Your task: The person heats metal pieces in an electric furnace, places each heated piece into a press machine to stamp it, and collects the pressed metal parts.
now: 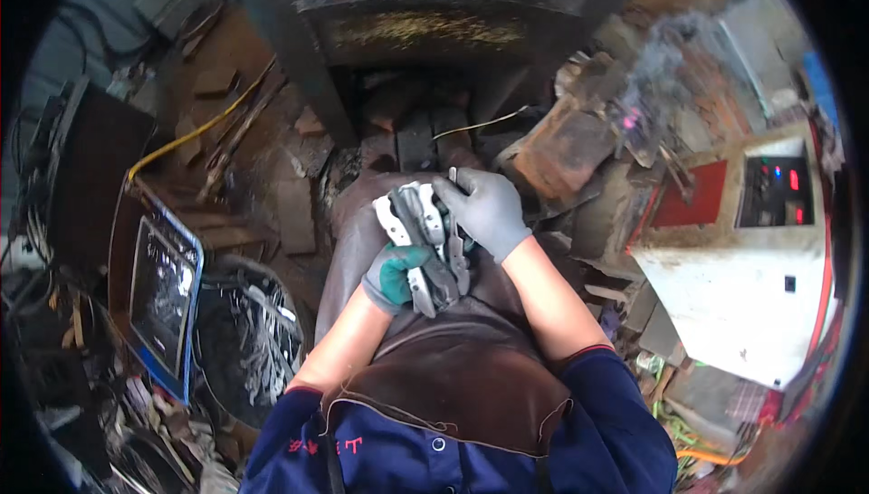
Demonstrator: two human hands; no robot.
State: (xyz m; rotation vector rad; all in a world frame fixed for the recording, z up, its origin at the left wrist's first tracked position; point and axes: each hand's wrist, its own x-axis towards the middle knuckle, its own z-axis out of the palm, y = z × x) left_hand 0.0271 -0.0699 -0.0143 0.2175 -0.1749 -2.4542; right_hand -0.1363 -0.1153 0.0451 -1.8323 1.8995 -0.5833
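Over my lap I hold a bundle of several flat, curved grey metal pieces (424, 223), stacked side by side; they look like forged tool blanks, but the exact kind is unclear. My left hand (391, 277), in a grey glove with green on it, is closed around the lower left of the bundle. At its upper right, my right hand (489, 213), in a grey glove, has its fingers curled onto the pieces, and a narrow metal end sticks up by the thumb. Some fingertips are hidden behind the metal. A brown leather apron (453, 349) covers my lap beneath.
To the left stand a round container (294, 308) of loose metal strips and a blue-rimmed box (195, 313) with a glossy surface. A white machine (724, 304) with a lit panel is at right. Beyond it, smoke rises near a glowing spot (629, 121). A dark metal frame (317, 69) stands ahead.
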